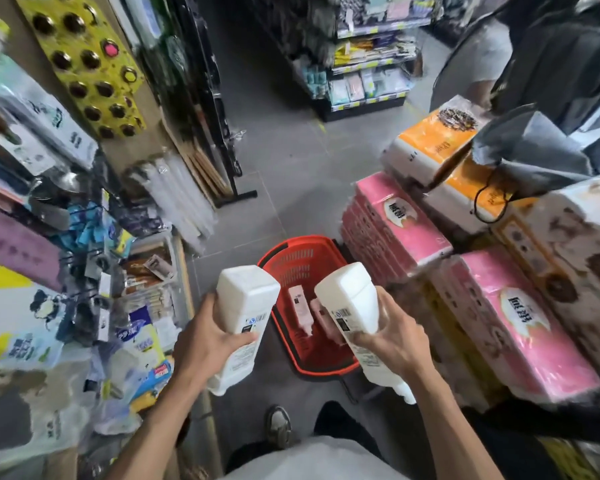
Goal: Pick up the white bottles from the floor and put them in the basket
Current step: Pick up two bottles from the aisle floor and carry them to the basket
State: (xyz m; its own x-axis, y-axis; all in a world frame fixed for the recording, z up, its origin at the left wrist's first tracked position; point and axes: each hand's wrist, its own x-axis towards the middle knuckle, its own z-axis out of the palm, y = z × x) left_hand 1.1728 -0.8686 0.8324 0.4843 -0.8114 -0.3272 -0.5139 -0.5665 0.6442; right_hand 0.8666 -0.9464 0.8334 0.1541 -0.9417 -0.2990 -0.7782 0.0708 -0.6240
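Pink tissue packs [404,225] flank the red basket [303,239]; left grip [205,339] clasps one white bottle [245,299], right grip [394,342] a second bottle [347,301].

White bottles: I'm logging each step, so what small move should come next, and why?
Probably lower both into the red basket. The left hand grips the left bottle, the right hand the right bottle, both held above it; room shows beside two pinkish bottles inside.
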